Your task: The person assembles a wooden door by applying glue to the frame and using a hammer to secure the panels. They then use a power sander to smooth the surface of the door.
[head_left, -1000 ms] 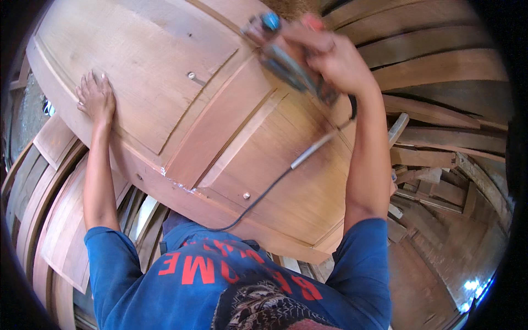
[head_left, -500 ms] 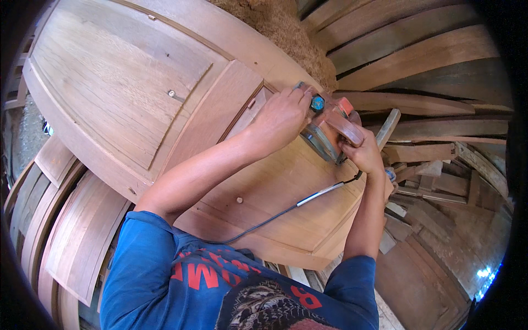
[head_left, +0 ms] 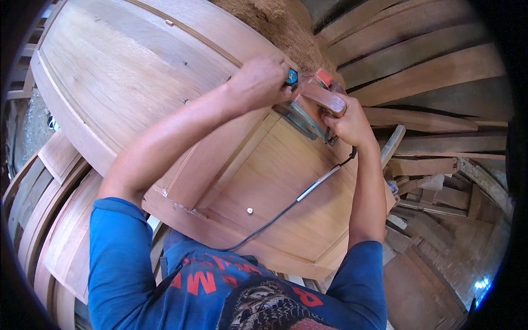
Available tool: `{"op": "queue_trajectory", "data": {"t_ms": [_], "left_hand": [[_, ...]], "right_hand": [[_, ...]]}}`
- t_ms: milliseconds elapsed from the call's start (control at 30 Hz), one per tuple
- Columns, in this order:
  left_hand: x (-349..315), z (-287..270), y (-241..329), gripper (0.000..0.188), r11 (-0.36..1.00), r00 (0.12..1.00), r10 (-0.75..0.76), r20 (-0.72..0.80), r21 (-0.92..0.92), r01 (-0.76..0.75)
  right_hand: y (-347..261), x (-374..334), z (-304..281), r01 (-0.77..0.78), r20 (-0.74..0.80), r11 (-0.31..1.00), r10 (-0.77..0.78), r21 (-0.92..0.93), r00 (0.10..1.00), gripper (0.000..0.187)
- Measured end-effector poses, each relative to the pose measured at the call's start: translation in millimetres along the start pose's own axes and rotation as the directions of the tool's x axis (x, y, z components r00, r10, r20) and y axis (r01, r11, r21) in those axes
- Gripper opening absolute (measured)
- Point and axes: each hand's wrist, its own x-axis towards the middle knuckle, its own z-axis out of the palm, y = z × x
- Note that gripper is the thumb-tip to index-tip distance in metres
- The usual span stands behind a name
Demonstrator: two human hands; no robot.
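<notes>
My right hand (head_left: 352,125) is wrapped round the rear handle of an orange belt sander (head_left: 319,98), which has a red top part and a dark metal side. My left hand (head_left: 261,81) is closed on its front end beside a round blue part (head_left: 291,77); its fingertips are partly hidden. Under the tool lies a large panelled wooden door (head_left: 124,71), with the sander near its far right edge. A black cord (head_left: 264,226) with a pale wrapped stretch runs from the handle across the lower panel toward my body.
Brown sawdust (head_left: 278,22) is heaped beyond the door's far edge. Curved-looking wooden boards (head_left: 418,71) are stacked at the right, above scattered offcuts (head_left: 456,190). More timber pieces (head_left: 71,231) lean at the left. A small pale round spot (head_left: 249,211) marks the lower panel.
Both hands have moved the belt sander left and farther away over the door, uncovering more of the lower panel. My view has shifted slightly, and the cord has followed the tool.
</notes>
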Motion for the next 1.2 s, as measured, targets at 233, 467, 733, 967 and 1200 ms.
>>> {"op": "queue_trajectory", "data": {"t_ms": [233, 467, 733, 967, 1200], "left_hand": [[-96.2, -59.9, -98.5, 0.05, 0.964, 0.9, -0.216, -0.38, 0.061, 0.257], [-275.6, -44.7, -182.6, 0.063, 0.462, 0.604, -0.61, -0.513, 0.389, 0.797], [-167.4, -50.3, -138.1, 0.045, 0.845, 0.741, -0.377, -0.556, 0.122, 0.521], [-31.0, 20.3, 19.3, 0.046, 0.956, 0.961, -0.145, -0.235, -0.284, 0.074], [-3.6, 97.3, 130.3, 0.044, 0.98, 0.987, -0.115, -0.116, -0.178, 0.094]], "right_hand": [[-45.0, 56.6, 25.4, 0.271, -0.002, 0.955, -0.273, -0.124, 0.962, 0.04], [-118.9, 154.0, 67.7, 0.54, 0.067, 0.813, -0.54, -0.216, 0.839, 0.035], [-135.8, 156.6, 57.9, 0.416, 0.139, 0.892, -0.396, -0.176, 0.908, 0.049], [-7.0, -5.4, -0.4, 0.077, 0.011, 0.993, -0.076, -0.088, 0.997, 0.04], [85.8, -121.3, -30.2, -0.201, -0.119, 0.978, 0.207, 0.064, 0.971, 0.037]]}}
